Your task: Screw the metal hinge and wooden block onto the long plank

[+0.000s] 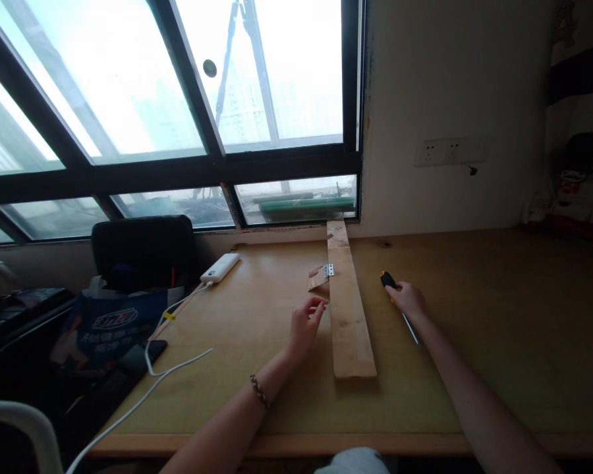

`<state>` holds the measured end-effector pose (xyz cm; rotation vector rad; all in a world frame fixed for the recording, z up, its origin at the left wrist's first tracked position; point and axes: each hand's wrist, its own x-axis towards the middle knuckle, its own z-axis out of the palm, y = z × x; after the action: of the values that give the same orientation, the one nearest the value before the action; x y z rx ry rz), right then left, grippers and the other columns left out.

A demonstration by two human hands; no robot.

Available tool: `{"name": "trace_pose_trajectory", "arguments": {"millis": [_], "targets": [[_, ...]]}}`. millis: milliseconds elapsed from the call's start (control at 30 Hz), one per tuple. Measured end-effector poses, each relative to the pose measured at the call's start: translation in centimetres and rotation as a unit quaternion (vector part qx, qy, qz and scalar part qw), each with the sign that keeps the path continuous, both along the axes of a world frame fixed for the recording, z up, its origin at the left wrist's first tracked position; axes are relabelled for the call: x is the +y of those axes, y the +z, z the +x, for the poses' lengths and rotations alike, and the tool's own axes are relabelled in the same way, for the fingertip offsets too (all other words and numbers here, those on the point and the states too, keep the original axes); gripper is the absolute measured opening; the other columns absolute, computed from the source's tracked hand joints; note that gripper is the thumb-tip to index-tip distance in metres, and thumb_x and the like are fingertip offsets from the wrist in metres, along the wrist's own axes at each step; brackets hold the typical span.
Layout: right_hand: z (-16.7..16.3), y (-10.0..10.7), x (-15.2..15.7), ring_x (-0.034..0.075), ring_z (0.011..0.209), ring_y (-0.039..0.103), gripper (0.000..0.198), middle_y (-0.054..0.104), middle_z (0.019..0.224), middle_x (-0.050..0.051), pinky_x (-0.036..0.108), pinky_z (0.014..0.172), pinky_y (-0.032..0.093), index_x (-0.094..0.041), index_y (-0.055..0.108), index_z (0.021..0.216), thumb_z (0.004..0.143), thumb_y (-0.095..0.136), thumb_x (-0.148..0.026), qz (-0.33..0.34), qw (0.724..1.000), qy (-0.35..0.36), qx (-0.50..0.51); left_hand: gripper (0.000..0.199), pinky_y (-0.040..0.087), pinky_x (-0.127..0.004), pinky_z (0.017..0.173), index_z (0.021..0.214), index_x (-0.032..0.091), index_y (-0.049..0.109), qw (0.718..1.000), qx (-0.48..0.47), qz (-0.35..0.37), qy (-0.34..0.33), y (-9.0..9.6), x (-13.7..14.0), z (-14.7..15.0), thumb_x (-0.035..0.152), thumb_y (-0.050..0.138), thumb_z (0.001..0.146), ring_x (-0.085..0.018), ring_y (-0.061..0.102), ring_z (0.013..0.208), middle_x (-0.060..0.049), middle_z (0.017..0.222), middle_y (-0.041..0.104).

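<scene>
A long wooden board [350,322] lies lengthwise on the table, its far end near the window sill. At its left edge, a metal hinge [329,270] sits between the board and a small wooden piece [318,279], which sticks out to the left. My left hand [306,321] is just left of the board, below the small piece, with thumb and fingertips closed together; whatever they pinch is too small to make out. To the right of the board, my right hand [409,300] grips a black-and-yellow screwdriver [387,280], its shaft pointing back towards me.
On the table's left side lies a white power bank [221,268] with a white cable [178,369] trailing over the edge. A black chair [143,247] and a blue bag [113,326] stand beyond that edge. Wall sockets [441,151] are at the back right.
</scene>
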<state>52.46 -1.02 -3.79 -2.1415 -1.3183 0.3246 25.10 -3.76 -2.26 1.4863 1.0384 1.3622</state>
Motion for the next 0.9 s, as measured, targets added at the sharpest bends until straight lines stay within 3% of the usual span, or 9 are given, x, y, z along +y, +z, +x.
{"name": "trace_pose_trajectory", "arguments": {"millis": [267, 533, 667, 767, 900], "targets": [[-0.8, -0.5, -0.4, 0.026, 0.083, 0.063, 0.037, 0.067, 0.084, 0.014, 0.028, 0.063, 0.040, -0.014, 0.064, 0.093, 0.075, 0.049, -0.042, -0.035, 0.993, 0.023, -0.109, 0.004, 0.042, -0.023, 0.070, 0.071, 0.022, 0.066, 0.998, 0.036, 0.034, 0.024, -0.2, 0.8, -0.7, 0.022, 0.063, 0.070, -0.015, 0.054, 0.071, -0.002, 0.073, 0.062], [-1.0, -0.3, -0.7, 0.026, 0.081, 0.063, 0.039, 0.066, 0.085, 0.015, 0.028, 0.062, 0.041, -0.015, 0.065, 0.091, 0.075, 0.050, -0.048, -0.038, 0.992, 0.025, -0.121, 0.005, 0.039, -0.026, 0.076, 0.070, 0.024, 0.066, 0.998, 0.026, 0.036, 0.048, -0.5, 1.0, -1.0, 0.021, 0.064, 0.067, -0.019, 0.052, 0.081, -0.003, 0.080, 0.061], [-0.4, 0.1, -0.8, 0.024, 0.079, 0.062, 0.046, 0.066, 0.082, 0.014, 0.028, 0.059, 0.040, -0.016, 0.067, 0.084, 0.080, 0.042, -0.054, -0.009, 0.994, 0.020, -0.108, 0.006, 0.038, -0.031, 0.086, 0.068, 0.024, 0.064, 0.997, 0.019, 0.046, 0.059, -0.6, 1.3, -1.3, 0.018, 0.064, 0.066, -0.022, 0.051, 0.089, -0.004, 0.081, 0.060], [0.8, 0.2, -0.7, 0.022, 0.076, 0.062, 0.043, 0.066, 0.083, 0.013, 0.028, 0.058, 0.039, -0.017, 0.067, 0.083, 0.084, 0.037, -0.048, 0.002, 0.991, -0.010, -0.134, 0.010, 0.034, -0.035, 0.094, 0.075, 0.023, 0.064, 0.989, 0.079, 0.099, 0.075, -0.6, 2.4, -1.5, 0.017, 0.062, 0.067, -0.023, 0.050, 0.096, -0.006, 0.087, 0.060], [2.4, -0.1, -0.5, 0.024, 0.081, 0.061, 0.027, 0.066, 0.090, 0.011, 0.029, 0.058, 0.039, -0.019, 0.066, 0.087, 0.077, 0.052, -0.040, -0.032, 0.983, -0.025, -0.181, 0.028, 0.027, -0.040, 0.102, 0.097, 0.022, 0.058, 0.953, 0.220, 0.191, 0.080, -0.7, 5.5, -1.6, 0.017, 0.059, 0.069, -0.025, 0.042, 0.113, -0.008, 0.108, 0.056]]}}
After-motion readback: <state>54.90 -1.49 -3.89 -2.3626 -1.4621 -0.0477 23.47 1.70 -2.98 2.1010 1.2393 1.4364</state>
